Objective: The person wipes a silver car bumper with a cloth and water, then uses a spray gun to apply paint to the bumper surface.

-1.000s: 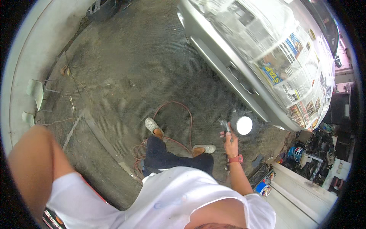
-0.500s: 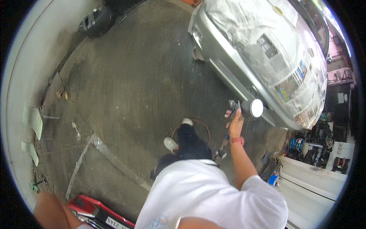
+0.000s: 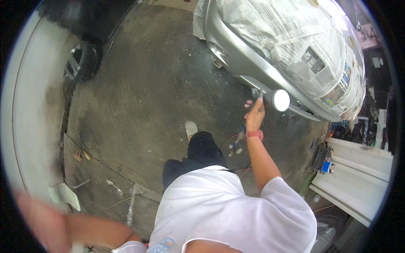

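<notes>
In my right hand [image 3: 255, 114] is a spray gun [image 3: 258, 95], the fingers wrapped round its handle. The gun's round cup with a white lid [image 3: 281, 100] stands to the right of the hand, in front of the bumper. A hose with metal fittings [image 3: 236, 147] hangs below the wrist. Just beyond the gun is the silver car bumper [image 3: 249, 52]; whether they touch cannot be told. Newspaper sheets [image 3: 291, 42] cover the car above it. My left arm [image 3: 93, 230] is bent and blurred at the lower left; its hand does not show.
Dark textured floor [image 3: 143, 84] lies between the car and the pale wall [image 3: 31, 105]. A wheel [image 3: 80, 61] stands by the wall. Pale green pieces [image 3: 65, 196] lie at the lower left. White panels [image 3: 358, 168] and a blue-banded can [image 3: 327, 167] are at the right.
My view has turned and shifted, and I stand closer to the bumper. The spray gun stays in my right hand, now further along the bumper. My left arm has swung further into view.
</notes>
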A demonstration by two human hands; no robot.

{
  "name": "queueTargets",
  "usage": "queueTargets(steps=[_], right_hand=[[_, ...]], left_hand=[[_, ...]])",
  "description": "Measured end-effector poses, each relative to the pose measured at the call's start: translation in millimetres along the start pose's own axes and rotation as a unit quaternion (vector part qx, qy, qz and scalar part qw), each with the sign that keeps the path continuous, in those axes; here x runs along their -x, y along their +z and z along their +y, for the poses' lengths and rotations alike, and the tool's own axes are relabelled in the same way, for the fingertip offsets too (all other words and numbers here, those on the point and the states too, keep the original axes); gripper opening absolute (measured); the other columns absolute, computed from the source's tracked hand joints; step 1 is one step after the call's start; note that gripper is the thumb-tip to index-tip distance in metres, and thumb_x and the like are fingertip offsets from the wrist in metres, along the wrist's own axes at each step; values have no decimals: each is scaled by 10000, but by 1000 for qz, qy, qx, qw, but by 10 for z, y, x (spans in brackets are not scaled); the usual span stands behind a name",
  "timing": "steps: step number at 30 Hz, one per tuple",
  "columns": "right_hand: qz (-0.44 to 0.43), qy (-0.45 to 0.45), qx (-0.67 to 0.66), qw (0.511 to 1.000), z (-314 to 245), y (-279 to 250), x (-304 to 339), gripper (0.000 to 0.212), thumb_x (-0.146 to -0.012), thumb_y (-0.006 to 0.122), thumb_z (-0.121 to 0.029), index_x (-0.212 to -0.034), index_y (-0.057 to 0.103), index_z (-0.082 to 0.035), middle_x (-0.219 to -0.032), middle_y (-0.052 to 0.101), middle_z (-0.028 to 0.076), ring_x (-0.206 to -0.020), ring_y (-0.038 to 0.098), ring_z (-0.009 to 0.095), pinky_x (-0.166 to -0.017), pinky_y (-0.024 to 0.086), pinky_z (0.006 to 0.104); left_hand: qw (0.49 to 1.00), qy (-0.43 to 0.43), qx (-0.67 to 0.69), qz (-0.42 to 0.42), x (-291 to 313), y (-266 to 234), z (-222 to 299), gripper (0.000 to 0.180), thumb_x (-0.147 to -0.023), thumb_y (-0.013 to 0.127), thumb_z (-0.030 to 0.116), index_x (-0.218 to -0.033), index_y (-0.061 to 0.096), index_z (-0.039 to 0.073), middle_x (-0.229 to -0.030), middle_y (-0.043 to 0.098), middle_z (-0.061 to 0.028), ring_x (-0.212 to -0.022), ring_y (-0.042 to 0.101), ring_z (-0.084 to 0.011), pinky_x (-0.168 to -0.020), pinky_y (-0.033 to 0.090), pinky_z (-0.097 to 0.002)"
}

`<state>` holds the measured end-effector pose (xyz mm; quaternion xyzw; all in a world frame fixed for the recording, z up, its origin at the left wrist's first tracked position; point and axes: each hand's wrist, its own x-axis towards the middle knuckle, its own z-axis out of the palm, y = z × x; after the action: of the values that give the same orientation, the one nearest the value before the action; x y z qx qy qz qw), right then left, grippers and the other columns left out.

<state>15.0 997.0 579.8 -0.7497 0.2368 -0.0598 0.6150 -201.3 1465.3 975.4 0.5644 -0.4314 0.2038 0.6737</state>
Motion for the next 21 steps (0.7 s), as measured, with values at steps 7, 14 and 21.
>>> queueTargets(steps=[7,14,21], right_hand=[[-75,-50,-1,996,-594,1895,-40,648,-1191,419,-547,-1413,690,-3,-980,765,95,-756,708,151,-474,499,285],[24,0,-56,998,-933,2576,424,681,-1191,410,-569,-1462,643,11,-1014,781,112,-845,726,155,-480,513,274],[272,-9,-53,961,-966,2964,1256,665,-1200,403,-544,-1507,605,10,-1175,777,147,-999,753,172,-512,553,265]], left_hand=[[761,-512,-266,297,1483,-1337,-2007,577,-1183,475,516,-1529,643,85,-1541,665,-135,-1459,603,-294,-1257,440,-491],[759,-635,-138,34,1755,-2024,-2758,427,-1151,627,307,-1499,672,63,-1490,704,-127,-1374,661,-257,-1184,505,-429],[755,-619,23,-216,1518,-2230,-3525,472,-1134,658,333,-1520,650,62,-1471,697,-191,-1269,729,-286,-1117,550,-405]])
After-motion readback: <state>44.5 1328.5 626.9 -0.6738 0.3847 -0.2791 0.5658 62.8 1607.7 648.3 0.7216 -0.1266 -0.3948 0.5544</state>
